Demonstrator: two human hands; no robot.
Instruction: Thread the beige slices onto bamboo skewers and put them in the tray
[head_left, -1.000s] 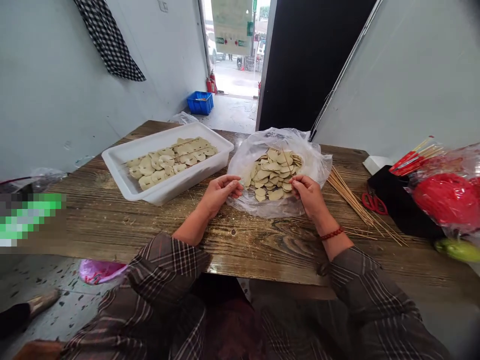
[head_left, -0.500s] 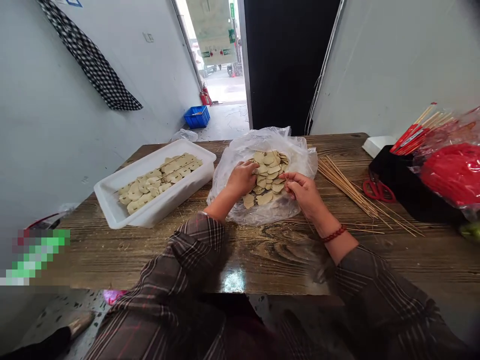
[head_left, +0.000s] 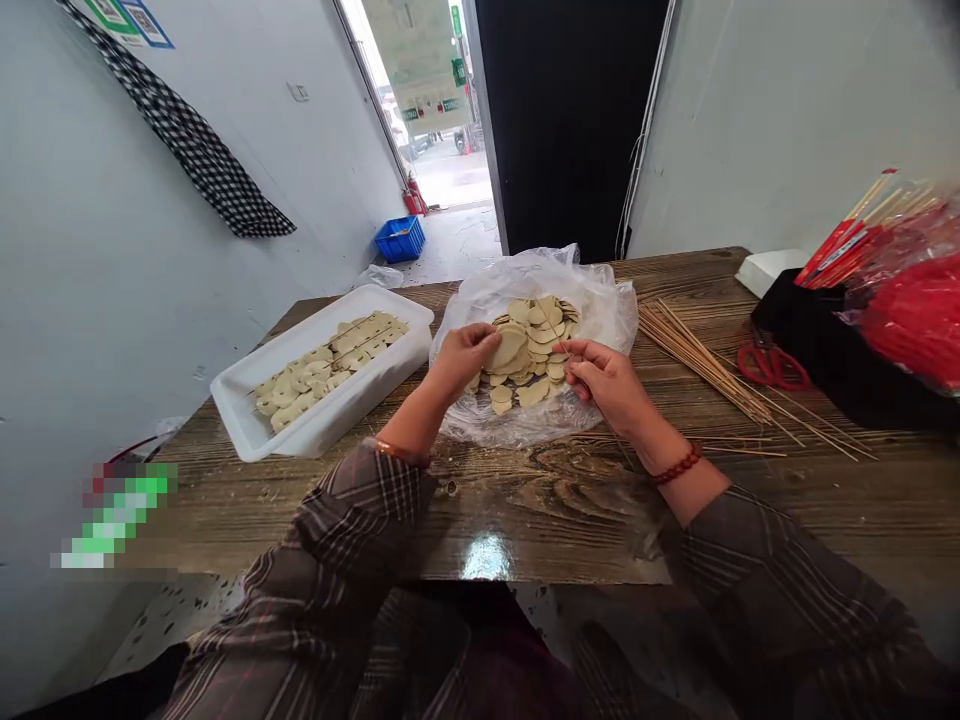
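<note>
Between the thumb and fingers of my left hand [head_left: 466, 358] is a pale round slice [head_left: 510, 345], held up over a pile of similar slices [head_left: 534, 388]. The pile lies on a crumpled clear plastic bag [head_left: 480, 290] on the wooden table. My right hand [head_left: 600, 375] pinches a thin wooden skewer [head_left: 550, 322] at the right side of the pile, its tip pointing up and left. To the left, a white tub [head_left: 322, 430] contains more slices, some threaded on skewers.
A bundle of loose skewers [head_left: 705, 365] lies right of the bag. Beyond it are red-handled scissors [head_left: 772, 367], a black container [head_left: 832, 350] and a red net bag [head_left: 915, 325]. The table's front edge [head_left: 555, 580] is close to my body.
My left hand has lifted a slice off the pile and moved slightly left with it. My right hand remains by the pile with the skewer. The view has shifted slightly.
</note>
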